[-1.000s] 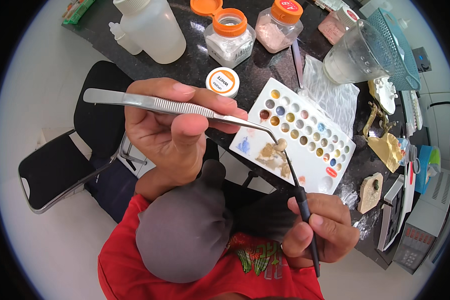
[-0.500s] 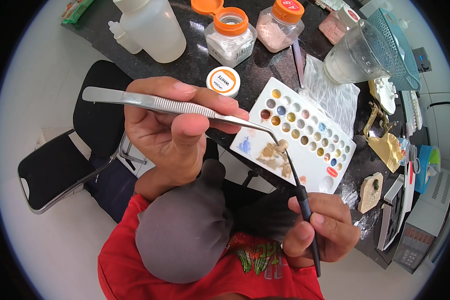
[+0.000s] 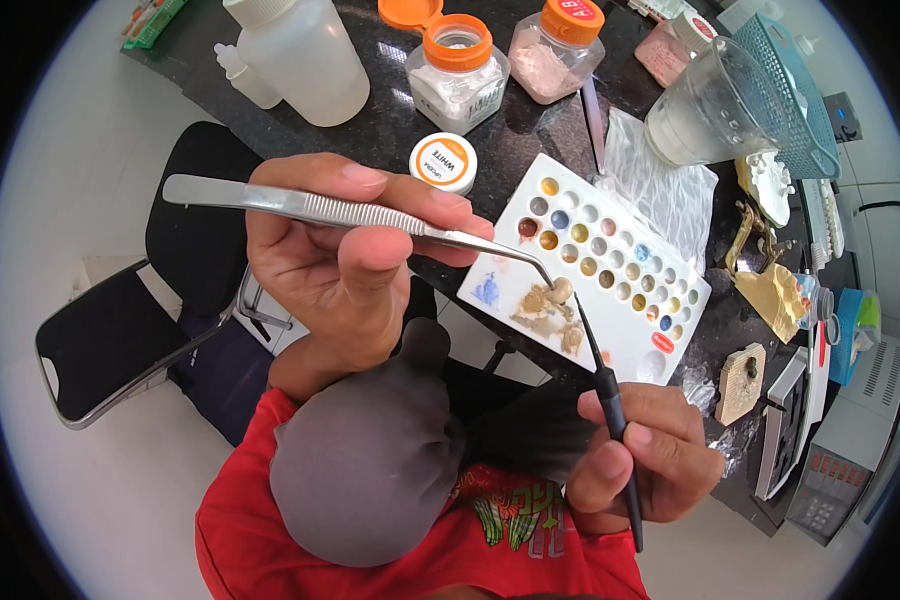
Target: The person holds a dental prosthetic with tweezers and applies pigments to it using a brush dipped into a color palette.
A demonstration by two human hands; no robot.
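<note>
My left hand (image 3: 335,255) pinches steel tweezers (image 3: 320,207) with a bent tip. At that tip sits a small beige tooth crown (image 3: 559,291), held over the white paint palette (image 3: 625,328). Thumb and fingers of my right hand (image 3: 660,455) close around a thin brush (image 3: 611,405) with a black handle. Its dark, fine point stands right beside the crown's right side; whether they touch I cannot tell. Beneath the crown, smears of brown paint (image 3: 540,322) spread on the palette, with a blue patch (image 3: 487,290) to the left. Several round wells there hold coloured pastes.
A white-lidded jar (image 3: 444,163), an open powder jar (image 3: 457,80) and a pink powder jar (image 3: 555,55) stand behind the palette. Farther right are a clear cup (image 3: 705,110), a plastic sheet (image 3: 660,175) and a teal basket (image 3: 805,110). Large bottle (image 3: 310,65) at back left.
The brush tip has shifted slightly up along the crown's right side, from its lower edge. Both hands keep their grips, and the tweezers stay nearly still.
</note>
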